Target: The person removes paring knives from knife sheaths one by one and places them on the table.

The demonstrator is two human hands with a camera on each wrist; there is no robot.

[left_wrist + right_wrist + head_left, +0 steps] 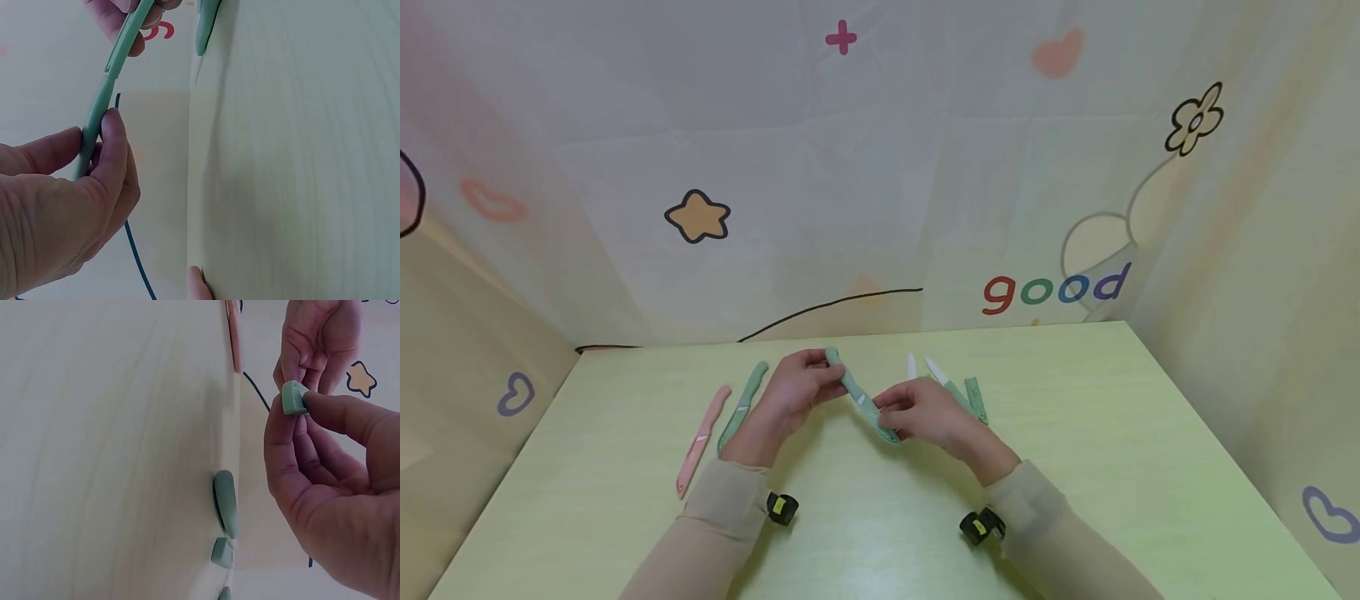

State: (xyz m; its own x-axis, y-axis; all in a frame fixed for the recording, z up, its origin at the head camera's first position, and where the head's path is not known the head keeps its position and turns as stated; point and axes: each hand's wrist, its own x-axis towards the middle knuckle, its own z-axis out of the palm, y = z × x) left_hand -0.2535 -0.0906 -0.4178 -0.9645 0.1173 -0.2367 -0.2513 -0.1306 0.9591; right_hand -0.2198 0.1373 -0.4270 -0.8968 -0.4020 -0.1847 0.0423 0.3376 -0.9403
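Both hands hold a green paring knife (853, 389) above the table, its blade covered by a green sheath. My left hand (797, 390) pinches the handle (95, 119) between thumb and fingers. At the other end, my right hand (925, 410) pinches the sheath (292, 399). A strip of white shows where handle and sheath meet in the head view. Just behind the right hand lie a green-handled knife (951, 388) with a bare white blade, another white blade (912, 365) whose handle is mostly hidden, and a loose green sheath (976, 400).
Left of the left forearm, a pink sheathed knife (703, 442) and a green sheathed knife (745, 404) lie side by side on the pale table (865, 533). A printed curtain (880, 183) stands along the table's back edge and both sides.
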